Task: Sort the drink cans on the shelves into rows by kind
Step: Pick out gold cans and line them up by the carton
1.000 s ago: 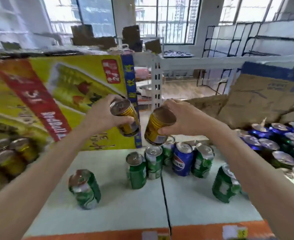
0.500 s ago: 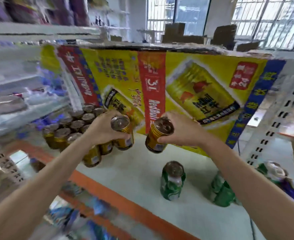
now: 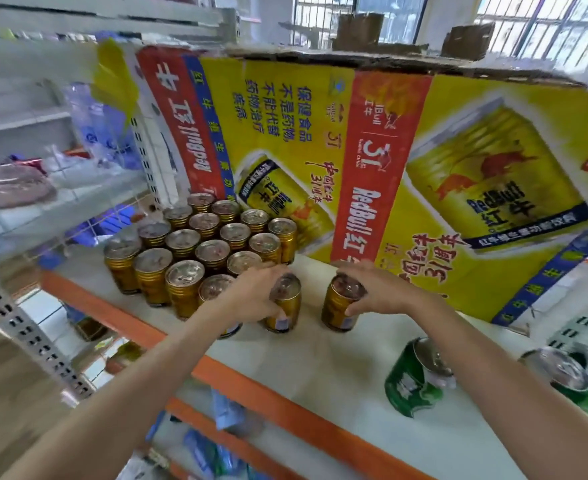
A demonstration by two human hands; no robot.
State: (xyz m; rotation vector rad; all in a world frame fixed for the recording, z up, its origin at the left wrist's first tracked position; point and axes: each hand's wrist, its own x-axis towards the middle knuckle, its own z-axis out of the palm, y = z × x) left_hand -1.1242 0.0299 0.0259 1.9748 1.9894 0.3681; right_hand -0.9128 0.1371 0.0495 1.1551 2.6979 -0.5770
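Two gold energy-drink cans stand upright on the white shelf (image 3: 337,368), each under a hand. The left hand (image 3: 251,299) grips the left gold can (image 3: 283,306), fingers curled around its side and rim; this can sits just at the 3 o'clock edge of the block of gold cans (image 3: 202,244), which is packed in tight rows toward 10 o'clock. The right hand (image 3: 380,292) grasps the right gold can (image 3: 341,306), fingers arched over the lid and thumb against the side. The two held cans stand near each other but apart, with bare shelf between them. Behind them, from 12 to 2 o'clock, leans a yellow Red Bull carton (image 3: 424,150) printed with red bands. Toward 4 o'clock a green can (image 3: 412,382) lies tilted on the shelf, and at the far 4 o'clock edge more green cans (image 3: 586,379) cluster. An orange rail (image 3: 251,393) runs along the shelf's front.
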